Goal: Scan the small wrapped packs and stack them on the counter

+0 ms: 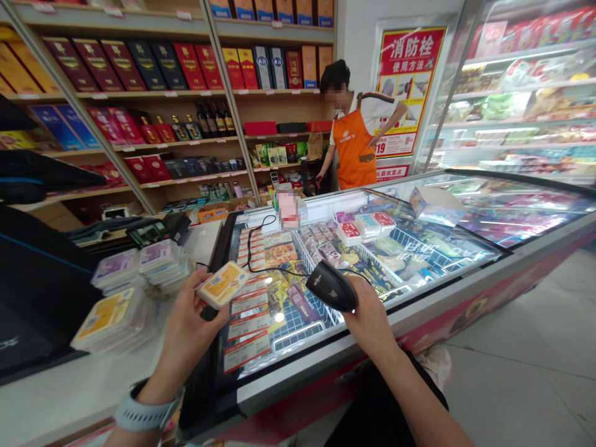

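Note:
My left hand (198, 316), a watch on its wrist, grips a flat clear plastic box with a yellow label (224, 284) by its edges, above the freezer's left end. In my right hand (370, 316) is a black barcode scanner (330, 285), its head pointing left over the freezer glass. From the scanner a thin black cable (274, 270) runs leftward and loops over the glass. Left of my left hand, similar boxes with yellow labels (105, 316) and purple labels (158, 256) stand stacked on the white counter (112, 385).
A glass-topped chest freezer (298, 347) holds packaged food in wire baskets. More boxes (365, 226) and a carton (435, 205) lie on its glass. Behind it stands a person in an orange apron (354, 149). Shelves of boxed goods (153, 93) line the back wall. A black machine (37, 279) stands left.

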The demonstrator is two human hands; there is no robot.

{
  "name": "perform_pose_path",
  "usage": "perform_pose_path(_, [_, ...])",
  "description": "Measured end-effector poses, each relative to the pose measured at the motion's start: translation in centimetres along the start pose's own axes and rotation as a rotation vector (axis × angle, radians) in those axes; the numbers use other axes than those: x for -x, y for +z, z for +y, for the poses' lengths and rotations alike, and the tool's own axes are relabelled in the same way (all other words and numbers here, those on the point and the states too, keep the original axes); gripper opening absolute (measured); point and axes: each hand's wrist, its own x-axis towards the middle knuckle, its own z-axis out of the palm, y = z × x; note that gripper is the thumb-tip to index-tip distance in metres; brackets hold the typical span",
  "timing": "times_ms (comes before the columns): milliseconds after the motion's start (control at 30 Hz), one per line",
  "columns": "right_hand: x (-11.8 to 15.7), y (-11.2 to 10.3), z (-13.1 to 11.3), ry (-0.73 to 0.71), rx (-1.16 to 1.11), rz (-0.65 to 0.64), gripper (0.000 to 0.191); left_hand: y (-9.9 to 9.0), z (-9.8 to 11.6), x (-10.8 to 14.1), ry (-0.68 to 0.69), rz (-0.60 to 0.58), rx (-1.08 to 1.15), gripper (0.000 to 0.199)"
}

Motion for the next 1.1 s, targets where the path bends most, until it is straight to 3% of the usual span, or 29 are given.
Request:
perform_pose_path(133, [0.0, 0.0, 0.1, -0.001, 0.000, 0.007, 0.043, 1.6, 0.8, -1.1, -0.165, -0.084, 0.440, 0.088])
perform_pose_path(367, [0.1, -0.1, 0.1, 0.024, -0.016, 0.006, 0.043, 3.5, 3.8, -2.6, -0.368, -0.166, 0.729, 0.078])
perform_pose_path(467, [0.1, -0.1, 0.1, 0.025, -0.019, 0.017, 0.043, 4.1, 3.8, -3.3, -0.379, -0.180, 0.820, 0.073])
perform_pose_path(667, [0.1, -0.2, -0.1, 0.030, -0.035, 0.013, 0.044, 5.5, 3.3, -5.6, -0.276, -0.189, 0.906, 0.049])
perform_pose_path(800, [0.0, -0.2, -0.1, 0.031, -0.041, 0.002, 0.041, 6.9, 3.6, -7.3, -0.240, -0.199, 0.988, 0.046])
perform_pose_path(1100, [-0.2, 0.0, 0.0, 0.038, -0.021, -0.014, 0.043, 11.4, 2.8, -9.2, -0.538, -0.209, 1.406, 0.031])
